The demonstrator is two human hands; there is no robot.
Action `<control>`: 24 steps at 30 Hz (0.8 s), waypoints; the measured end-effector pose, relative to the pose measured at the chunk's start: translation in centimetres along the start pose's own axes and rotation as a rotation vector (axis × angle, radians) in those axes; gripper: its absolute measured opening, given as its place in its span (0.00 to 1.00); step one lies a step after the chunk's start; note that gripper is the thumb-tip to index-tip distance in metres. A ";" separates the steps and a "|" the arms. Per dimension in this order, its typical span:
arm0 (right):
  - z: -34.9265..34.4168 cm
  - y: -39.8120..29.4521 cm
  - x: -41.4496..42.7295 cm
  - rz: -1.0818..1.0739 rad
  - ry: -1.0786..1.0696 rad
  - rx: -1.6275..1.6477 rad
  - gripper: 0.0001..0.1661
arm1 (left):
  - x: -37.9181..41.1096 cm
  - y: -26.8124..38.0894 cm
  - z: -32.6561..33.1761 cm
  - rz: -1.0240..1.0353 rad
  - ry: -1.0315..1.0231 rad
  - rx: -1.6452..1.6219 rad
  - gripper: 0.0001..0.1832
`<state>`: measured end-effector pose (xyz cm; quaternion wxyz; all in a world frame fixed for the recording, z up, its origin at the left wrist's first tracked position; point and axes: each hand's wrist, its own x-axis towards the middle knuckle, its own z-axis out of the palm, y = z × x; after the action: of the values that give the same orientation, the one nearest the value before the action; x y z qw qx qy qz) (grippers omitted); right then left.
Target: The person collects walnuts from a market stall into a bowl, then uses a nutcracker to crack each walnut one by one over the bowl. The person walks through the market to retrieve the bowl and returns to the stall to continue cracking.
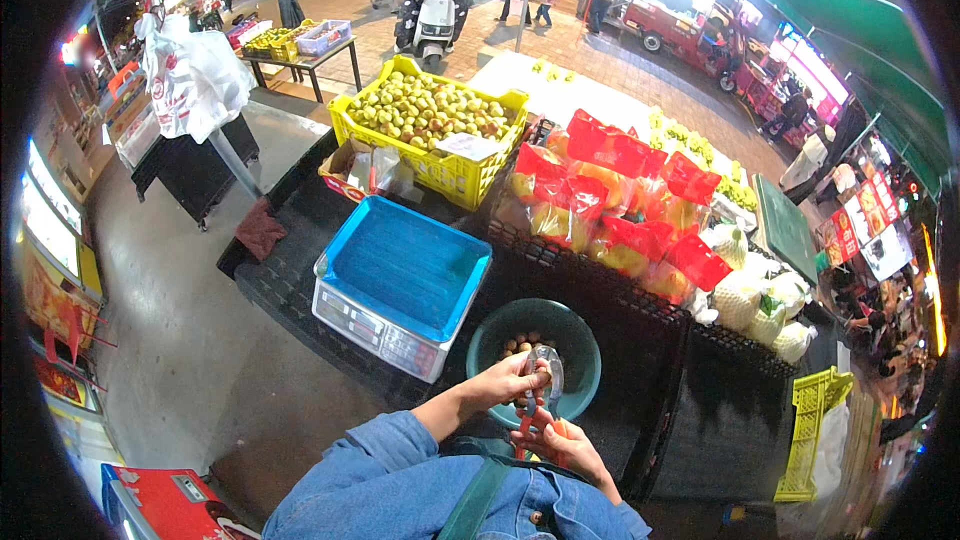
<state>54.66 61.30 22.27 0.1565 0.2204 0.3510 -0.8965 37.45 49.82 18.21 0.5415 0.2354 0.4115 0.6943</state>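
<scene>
My right hand point(561, 444) grips the orange handles of metal nutcracker pliers point(556, 382) with curved jaws. My left hand point(510, 380) is at the jaws, its fingers pinching what looks like a small brown nut point(541, 366), mostly covered by the fingers. Both hands are above the near side of a grey-green plastic basin point(585, 345). Several round brown nuts point(521, 343) lie in the basin, partly hidden behind my left hand and the pliers. Left of the basin stands a digital weighing scale point(375, 326) with a blue tray point(409, 262) on top.
Behind the scale are a small open carton point(337, 172) and a yellow crate point(480, 184) of green-brown jujubes point(427, 109). Bagged fruit with red tops point(622, 195) and net-wrapped fruit point(750, 292) fill the right. Plastic bags point(187, 82) hang from a pole at left.
</scene>
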 end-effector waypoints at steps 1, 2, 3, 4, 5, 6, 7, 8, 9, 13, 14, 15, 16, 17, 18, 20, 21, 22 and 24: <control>0.1 -0.1 0.0 -0.005 -0.010 0.019 0.32 | 0.0 0.1 0.2 -0.029 0.022 0.019 0.13; 0.2 -0.3 -0.1 -0.010 -0.019 0.038 0.32 | 0.0 0.5 0.4 -0.059 0.044 0.038 0.14; 0.6 -1.0 -0.4 0.027 -0.023 0.041 0.32 | -0.3 0.9 0.6 -0.091 0.069 0.059 0.14; 0.5 -1.3 -0.5 0.059 -0.032 0.007 0.33 | -0.1 -0.3 -0.1 -0.053 0.033 0.035 0.16; 0.4 -1.6 -0.5 0.091 -0.042 -0.026 0.33 | 0.1 -0.4 -0.4 -0.041 0.002 0.094 0.16; 0.6 -1.8 -0.8 0.088 -0.032 -0.030 0.34 | 0.4 -0.2 -0.6 -0.040 -0.036 0.151 0.17; 0.8 -1.8 -0.9 0.068 -0.021 -0.015 0.34 | 0.4 -0.6 -0.9 -0.046 -0.067 0.195 0.17; 0.2 -2.1 -0.5 0.085 -0.073 -0.034 0.34 | 1.1 -1.6 -1.7 0.000 -0.081 0.233 0.19; -0.6 -2.2 -0.7 0.106 -0.107 -0.037 0.34 | 1.2 -1.2 -1.3 0.003 -0.052 0.210 0.19; 0.7 -2.4 -0.7 0.089 -0.107 0.021 0.34 | 1.8 2.8 -0.6 0.019 -0.003 0.155 0.19; 0.6 -1.8 -0.6 0.057 -0.081 0.019 0.34 | 1.5 -0.1 -0.7 0.049 0.001 0.063 0.17; 0.2 -0.8 -0.6 0.017 -0.054 0.022 0.34 | 0.8 -2.0 0.1 0.051 0.027 -0.043 0.12; -0.3 1.3 -1.5 0.031 -0.060 0.089 0.36 | -0.7 -4.3 1.2 -0.011 0.084 -0.164 0.13; 0.1 -2.0 -0.6 0.036 -0.070 0.121 0.38 | 1.8 -1.8 1.0 -0.043 0.130 -0.285 0.15; 0.1 -1.2 -1.1 0.041 -0.064 0.139 0.38 | 0.8 -2.3 1.4 -0.055 0.155 -0.346 0.17; 0.4 -0.6 -1.1 0.052 -0.040 0.212 0.39 | -0.1 -2.9 0.7 -0.068 0.114 -0.396 0.22; 0.4 -1.0 -0.7 0.022 -0.108 0.209 0.40 | -0.2 -2.0 0.9 -0.056 0.149 -0.378 0.22; 0.5 -1.5 -0.7 0.025 -0.068 0.209 0.40 | -0.1 -1.6 1.0 -0.047 0.115 -0.399 0.22; 0.8 -2.4 -0.4 0.011 -0.051 0.187 0.40 | 0.7 -1.1 0.4 -0.014 0.049 -0.426 0.22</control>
<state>53.77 62.45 24.33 0.1491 0.2132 0.2602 -0.9298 38.17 50.71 17.48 0.5736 0.0958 0.2698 0.7674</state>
